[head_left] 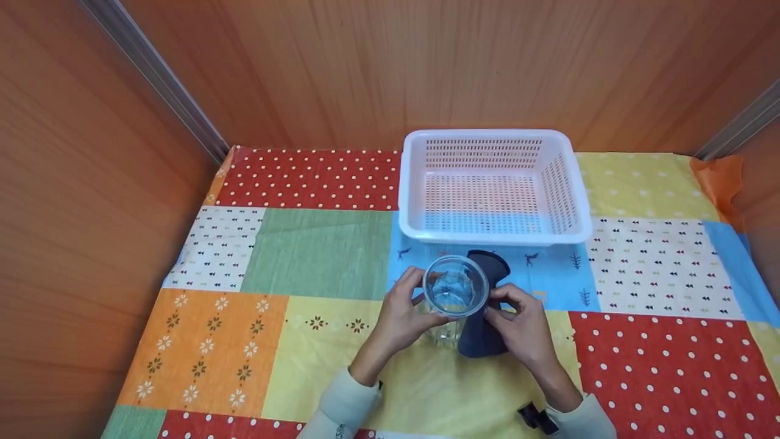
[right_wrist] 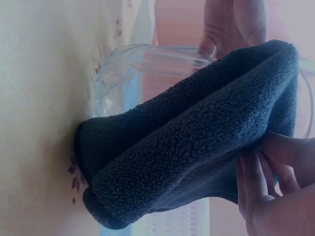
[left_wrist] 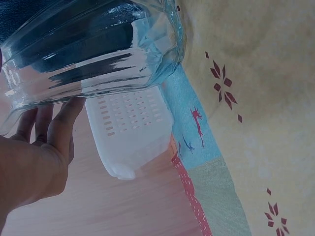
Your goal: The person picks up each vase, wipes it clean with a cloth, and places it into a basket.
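A clear drinking glass (head_left: 456, 289) is upright in front of the basket, its round mouth facing the head camera. My left hand (head_left: 399, 317) grips it around the side, thumb near the rim. In the left wrist view the fingers wrap behind the ribbed glass wall. Close against the glass on the right hangs a dark blue-grey fluffy cloth (head_left: 480, 338). My right hand (head_left: 525, 326) pinches this cloth between thumb and fingers, near the rim of the glass. The right wrist view shows the cloth folded lengthwise, its lower end close over the tablecloth and partly hiding the glass.
Behind the hands stands a white perforated plastic basket (head_left: 493, 236), near the wooden back wall (head_left: 365, 73). A patchwork tablecloth (head_left: 323, 256) covers the table. Wooden panels (head_left: 73, 213) rise at the left and right sides, and an orange cloth corner (head_left: 722, 183) lies at far right.
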The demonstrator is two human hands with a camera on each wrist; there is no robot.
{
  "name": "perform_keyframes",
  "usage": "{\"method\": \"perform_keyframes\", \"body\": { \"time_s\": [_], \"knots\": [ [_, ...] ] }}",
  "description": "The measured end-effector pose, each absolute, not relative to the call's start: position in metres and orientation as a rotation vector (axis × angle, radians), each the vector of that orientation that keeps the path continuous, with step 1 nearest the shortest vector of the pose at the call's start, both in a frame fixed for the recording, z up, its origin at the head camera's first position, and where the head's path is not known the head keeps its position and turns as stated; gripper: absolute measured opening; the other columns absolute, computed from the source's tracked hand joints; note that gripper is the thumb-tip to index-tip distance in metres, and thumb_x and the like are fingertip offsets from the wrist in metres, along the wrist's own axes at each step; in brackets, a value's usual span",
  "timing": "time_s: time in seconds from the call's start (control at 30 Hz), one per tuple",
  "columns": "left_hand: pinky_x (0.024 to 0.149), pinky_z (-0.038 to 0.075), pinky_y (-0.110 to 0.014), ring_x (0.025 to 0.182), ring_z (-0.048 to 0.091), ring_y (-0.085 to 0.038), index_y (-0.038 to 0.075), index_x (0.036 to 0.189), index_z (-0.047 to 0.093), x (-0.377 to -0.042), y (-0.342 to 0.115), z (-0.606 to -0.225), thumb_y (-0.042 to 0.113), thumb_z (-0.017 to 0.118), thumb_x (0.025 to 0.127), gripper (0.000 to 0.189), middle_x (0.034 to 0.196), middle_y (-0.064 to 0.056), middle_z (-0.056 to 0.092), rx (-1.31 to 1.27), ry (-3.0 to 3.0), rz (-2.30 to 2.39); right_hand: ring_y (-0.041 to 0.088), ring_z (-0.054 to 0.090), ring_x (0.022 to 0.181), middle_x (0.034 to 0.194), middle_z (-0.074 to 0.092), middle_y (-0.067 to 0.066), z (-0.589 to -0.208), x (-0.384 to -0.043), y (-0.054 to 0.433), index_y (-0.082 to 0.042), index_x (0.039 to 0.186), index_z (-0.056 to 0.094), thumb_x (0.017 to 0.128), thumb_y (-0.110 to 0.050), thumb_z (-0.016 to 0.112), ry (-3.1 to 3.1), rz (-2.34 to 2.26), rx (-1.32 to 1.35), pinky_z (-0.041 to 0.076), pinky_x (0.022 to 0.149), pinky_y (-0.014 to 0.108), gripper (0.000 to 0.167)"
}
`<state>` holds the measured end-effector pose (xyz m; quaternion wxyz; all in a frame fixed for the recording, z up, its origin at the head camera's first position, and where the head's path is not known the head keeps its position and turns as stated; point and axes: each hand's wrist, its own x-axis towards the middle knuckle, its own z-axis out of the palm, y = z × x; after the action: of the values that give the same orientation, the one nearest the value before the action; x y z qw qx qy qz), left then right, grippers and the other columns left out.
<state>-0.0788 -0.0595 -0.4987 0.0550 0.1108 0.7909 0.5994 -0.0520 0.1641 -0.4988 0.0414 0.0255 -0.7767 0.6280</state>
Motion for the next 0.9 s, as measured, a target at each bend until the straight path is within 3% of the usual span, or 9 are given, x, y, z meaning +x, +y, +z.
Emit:
{"method": "perform_keyframes", "body": {
  "time_s": [0.3, 0.53, 0.9],
  "knots": [
    [0.101, 0.057, -0.055, 0.118, 0.061, -0.026, 0.014, 0.124, 0.069, -0.079, -0.06, -0.498, 0.013, 0.099, 0.072, 0.06, 0.12, -0.001, 0.063, 0.334, 2.433, 1.819, 0.009, 0.068, 0.097, 0.104, 0.07, 0.015, -0.51, -0.053, 0.166, 0.005, 0.101, 0.073, 0.086, 0.022, 0.07, -2.372, 1.942, 0.089, 0.061, 0.082, 0.021, 0.022],
    [0.101, 0.057, -0.057, 0.117, 0.061, -0.029, 0.013, 0.123, 0.069, -0.08, -0.059, -0.501, 0.013, 0.099, 0.072, 0.059, 0.119, -0.002, 0.062, 0.342, 2.444, 1.817, 0.013, 0.069, 0.1, 0.106, 0.07, 0.014, -0.519, -0.053, 0.167, 0.004, 0.1, 0.071, 0.087, 0.021, 0.071, -2.409, 1.94, 0.043, 0.061, 0.083, 0.021, 0.022],
    [0.102, 0.056, -0.056, 0.118, 0.061, -0.028, 0.013, 0.125, 0.069, -0.079, -0.06, -0.499, 0.013, 0.098, 0.073, 0.06, 0.121, -0.001, 0.063, 0.336, 2.421, 1.835, 0.003, 0.067, 0.095, 0.105, 0.07, 0.017, -0.535, -0.055, 0.171, 0.007, 0.097, 0.068, 0.086, 0.019, 0.073, -2.454, 1.926, 0.006, 0.059, 0.079, 0.018, 0.017]
  ]
}}
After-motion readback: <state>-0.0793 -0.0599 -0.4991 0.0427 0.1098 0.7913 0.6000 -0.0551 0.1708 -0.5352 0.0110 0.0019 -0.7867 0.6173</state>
